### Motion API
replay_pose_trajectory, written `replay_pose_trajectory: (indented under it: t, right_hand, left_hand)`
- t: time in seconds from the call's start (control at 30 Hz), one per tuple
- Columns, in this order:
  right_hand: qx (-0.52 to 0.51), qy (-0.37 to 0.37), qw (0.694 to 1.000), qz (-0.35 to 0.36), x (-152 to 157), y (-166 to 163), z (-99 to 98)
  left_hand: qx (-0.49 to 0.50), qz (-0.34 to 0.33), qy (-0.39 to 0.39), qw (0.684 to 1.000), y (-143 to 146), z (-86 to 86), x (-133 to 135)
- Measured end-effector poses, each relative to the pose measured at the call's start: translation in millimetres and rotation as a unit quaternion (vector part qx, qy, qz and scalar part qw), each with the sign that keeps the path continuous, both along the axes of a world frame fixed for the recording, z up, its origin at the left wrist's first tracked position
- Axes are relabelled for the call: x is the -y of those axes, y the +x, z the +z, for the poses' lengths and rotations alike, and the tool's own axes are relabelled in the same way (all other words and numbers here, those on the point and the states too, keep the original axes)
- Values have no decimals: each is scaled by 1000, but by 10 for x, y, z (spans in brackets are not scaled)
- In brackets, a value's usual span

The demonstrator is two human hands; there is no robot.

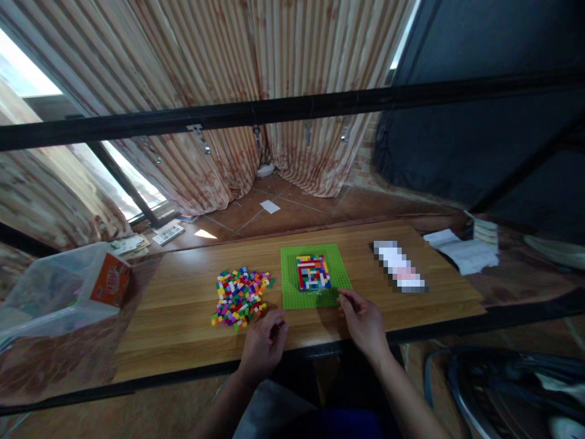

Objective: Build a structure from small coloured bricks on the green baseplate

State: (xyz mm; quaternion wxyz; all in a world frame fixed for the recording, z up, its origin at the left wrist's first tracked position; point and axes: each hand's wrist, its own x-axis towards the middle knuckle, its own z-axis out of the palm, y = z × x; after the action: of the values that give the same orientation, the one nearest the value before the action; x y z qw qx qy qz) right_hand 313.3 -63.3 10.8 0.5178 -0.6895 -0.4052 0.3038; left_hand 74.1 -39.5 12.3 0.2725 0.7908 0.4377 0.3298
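A green baseplate (292, 286) lies on the wooden table (183, 305), with a multicoloured block of small bricks (312, 272) built on its upper middle. To its left lies a loose pile of small coloured bricks (240, 296). My left hand (264, 345) rests near the table's front edge, just below the pile, with fingers curled in; whether it holds anything is hidden. My right hand (363, 320) lies at the baseplate's lower right corner, fingers bent and touching the plate's edge.
A blurred flat object (399, 274) lies on the table right of the baseplate. Papers (461, 250) sit at the far right. A clear plastic bin (50, 292) with an orange box (109, 279) stands at the left. A black bar crosses overhead.
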Motion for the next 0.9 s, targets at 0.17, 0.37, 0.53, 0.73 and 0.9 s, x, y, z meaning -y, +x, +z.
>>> replay_pose_trajectory:
  t: [0.17,0.37,0.53,0.73,0.9]
  right_hand:
    - [35,17,999,5,-111,18,41]
    - [61,47,997,-3,-312,-14,76]
    - [28,69,997,-9,-411,-35,23]
    - [-81,66,994,-19,-445,-26,-21]
    - [-145,38,988,-44,-480,-26,37]
  left_hand:
    - [-5,3,-3,1000,0,-4,-6]
    - [-5,10,6,1000,8,-13,-5]
    - [-14,14,11,1000,12,0,-5]
    - [-15,16,0,1000,12,-12,3]
    - [-16,20,-3,1000,18,-44,7]
